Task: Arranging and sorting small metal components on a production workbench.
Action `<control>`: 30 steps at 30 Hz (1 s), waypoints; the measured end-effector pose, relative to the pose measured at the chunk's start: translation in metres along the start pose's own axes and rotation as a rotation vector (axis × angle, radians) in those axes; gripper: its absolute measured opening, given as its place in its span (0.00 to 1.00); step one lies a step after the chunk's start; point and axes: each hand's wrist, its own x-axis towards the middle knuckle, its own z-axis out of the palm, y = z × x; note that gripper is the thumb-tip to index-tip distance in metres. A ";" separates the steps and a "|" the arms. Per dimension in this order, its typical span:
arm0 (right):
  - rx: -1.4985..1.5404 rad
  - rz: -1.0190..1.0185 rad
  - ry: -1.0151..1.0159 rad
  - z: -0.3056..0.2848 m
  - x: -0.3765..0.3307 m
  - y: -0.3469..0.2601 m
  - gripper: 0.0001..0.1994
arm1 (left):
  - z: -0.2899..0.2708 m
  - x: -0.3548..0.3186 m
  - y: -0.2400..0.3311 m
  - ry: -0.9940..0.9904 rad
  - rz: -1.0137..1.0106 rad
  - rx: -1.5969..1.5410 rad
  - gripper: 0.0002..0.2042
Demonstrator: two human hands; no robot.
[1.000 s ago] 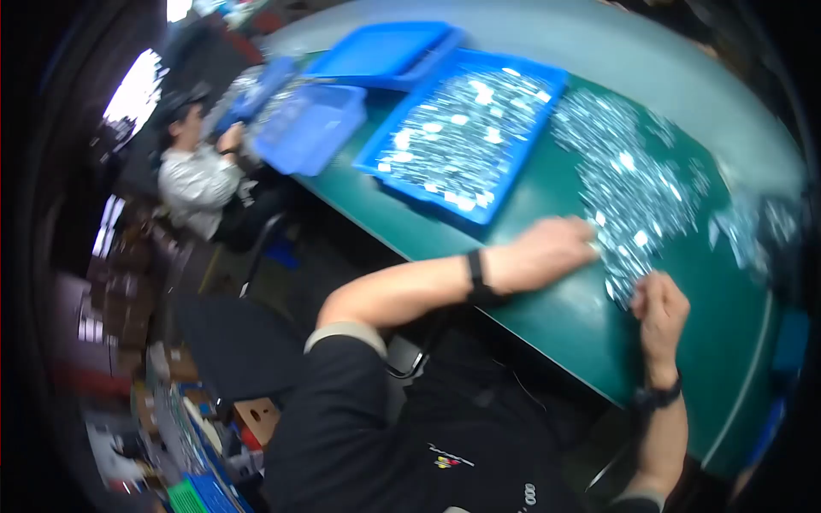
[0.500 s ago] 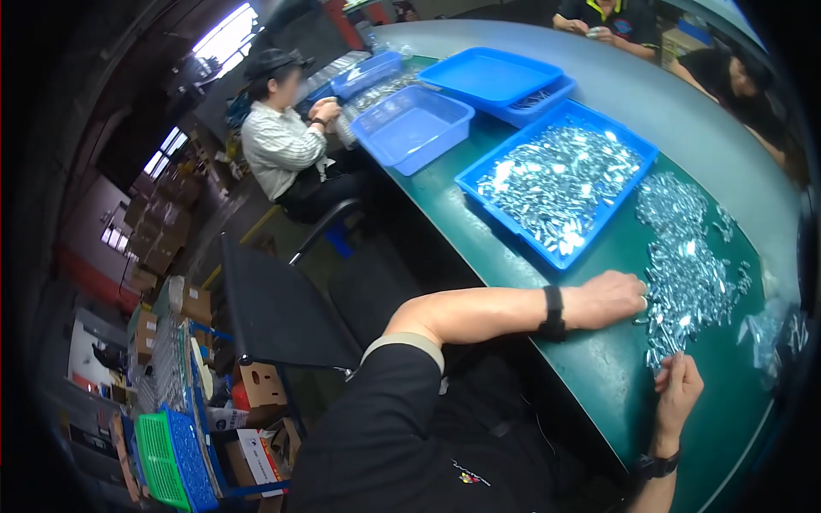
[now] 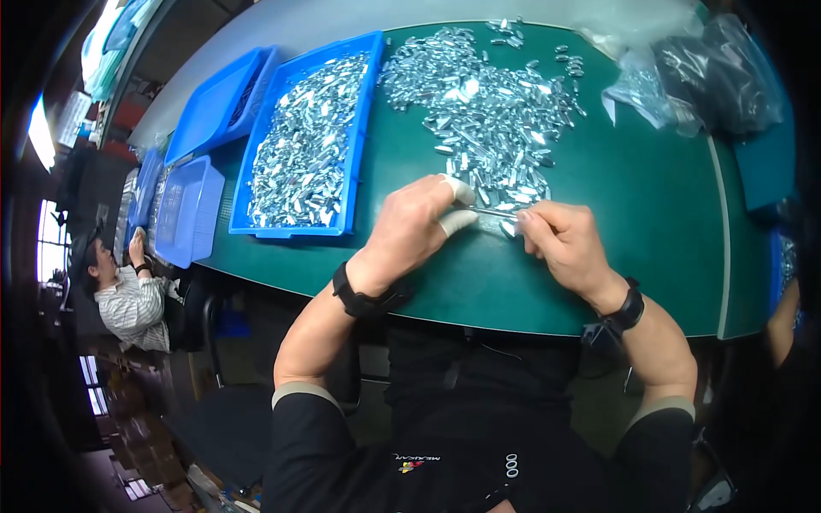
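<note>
While both hands meet at the near edge of the heap of small silvery metal pieces (image 3: pixel 483 103) spread on the green table (image 3: pixel 633 205), the work in hand looks like the handling of 1 piece at a time out of that heap. The left hand (image 3: pixel 410 227), with white finger cots on 2 fingertips (image 3: pixel 457 221), pinches 1 end of a thin metal piece (image 3: pixel 492 212), and the right hand (image 3: pixel 560 244) closes its thumb and forefinger on the other end, so the piece is held level between the 2 hands, just above the tabletop and beside the loose pieces at the heap's edge. To the left, a blue tray (image 3: pixel 363 111) already holds a thick layer of the same bright pieces, and 2 more blue trays (image 3: pixel 214 111) lie beyond it; clear plastic bags (image 3: pixel 676 68) sit at the far right. Judging from this, the piece is being checked or fitted, and whichever it is cannot be told at this size. A next move would call for a steady, light pinch so the slim piece neither bends nor slips, and a clean lift clear of its neighbours.
</note>
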 end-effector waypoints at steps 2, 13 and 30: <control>0.001 -0.014 -0.013 -0.002 -0.003 0.001 0.14 | 0.004 -0.002 0.002 -0.012 -0.007 0.016 0.10; 0.021 -0.029 0.013 0.002 -0.003 -0.003 0.14 | 0.002 -0.008 0.010 0.042 -0.077 -0.081 0.08; 0.062 -0.075 -0.008 0.001 -0.007 -0.012 0.14 | 0.016 -0.017 0.015 0.173 -0.534 -0.965 0.09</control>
